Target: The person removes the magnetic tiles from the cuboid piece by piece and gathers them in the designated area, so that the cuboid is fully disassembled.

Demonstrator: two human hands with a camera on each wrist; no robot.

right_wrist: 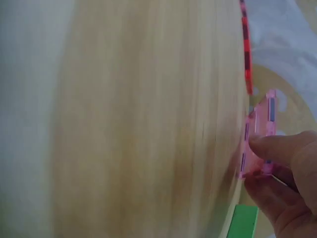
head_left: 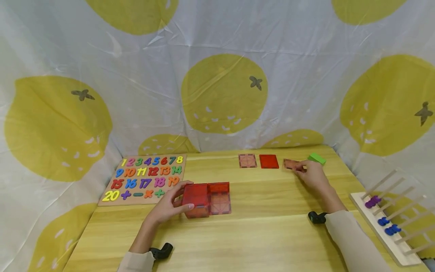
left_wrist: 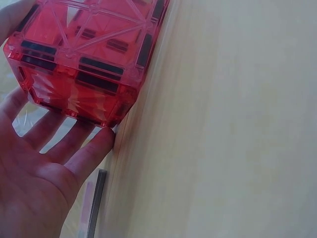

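Note:
A box of red see-through magnetic tiles (head_left: 195, 200) stands on the table, and my left hand (head_left: 168, 206) holds it from the left, thumb in front and fingers behind. In the left wrist view the box (left_wrist: 84, 64) shows dark magnets along its edges. Joined to its right side is a second, open-topped part (head_left: 220, 204) with a pale pink base. At the back right my right hand (head_left: 314, 175) pinches a pink magnetic tile (right_wrist: 257, 134) between thumb and fingers, its one edge tilted up. A pink tile (head_left: 247, 161) and a red tile (head_left: 269, 161) lie flat left of it.
A number board (head_left: 144, 177) lies at the left, partly behind my left hand. A green block (head_left: 317, 158) sits just beyond my right hand. Along the right edge stands a wooden peg rack (head_left: 380, 226) with purple and blue pieces. A lemon-print cloth (head_left: 224, 94) hangs behind the table.

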